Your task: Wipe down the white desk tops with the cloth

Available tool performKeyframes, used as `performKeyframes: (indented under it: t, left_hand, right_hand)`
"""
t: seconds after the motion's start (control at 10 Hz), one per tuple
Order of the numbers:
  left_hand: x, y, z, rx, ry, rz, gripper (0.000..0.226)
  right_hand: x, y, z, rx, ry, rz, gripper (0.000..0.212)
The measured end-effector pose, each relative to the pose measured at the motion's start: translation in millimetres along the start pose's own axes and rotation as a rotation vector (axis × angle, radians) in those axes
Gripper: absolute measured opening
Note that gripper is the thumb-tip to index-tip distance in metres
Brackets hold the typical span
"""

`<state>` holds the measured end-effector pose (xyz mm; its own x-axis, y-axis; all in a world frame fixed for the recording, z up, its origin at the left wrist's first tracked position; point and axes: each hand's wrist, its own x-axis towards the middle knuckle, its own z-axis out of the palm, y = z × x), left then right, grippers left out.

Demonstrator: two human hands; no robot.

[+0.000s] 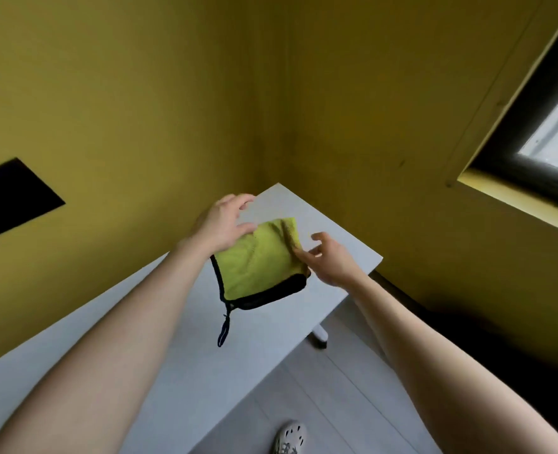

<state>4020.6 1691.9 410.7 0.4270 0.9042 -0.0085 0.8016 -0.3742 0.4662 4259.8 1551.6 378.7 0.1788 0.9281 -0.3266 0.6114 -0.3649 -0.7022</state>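
A yellow-green cloth [258,263] with black trim and a black loop lies folded on the far end of the white desk top [189,371]. My left hand [222,224] rests on the cloth's upper left corner, thumb on the fabric and fingers spread and raised above the desk. My right hand [330,260] is at the cloth's right edge; its index finger touches the fabric and its thumb stands apart from it. A ridge of cloth stands up near the right edge.
The desk fits into a corner of two yellow walls. Its right edge drops to a pale floor, where a white desk foot [318,335] and my white shoe [289,437] show. A dark-framed window [539,136] is at the upper right.
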Motion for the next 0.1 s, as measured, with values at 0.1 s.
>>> performKeyframes:
  t: [0.1]
  left_hand:
    - [-51.5, -71.3, 45.3, 0.21, -0.126, -0.28, 0.05]
  right_hand:
    - [-2.1, 69.9, -8.0, -0.415, -0.119, 0.128, 0.053]
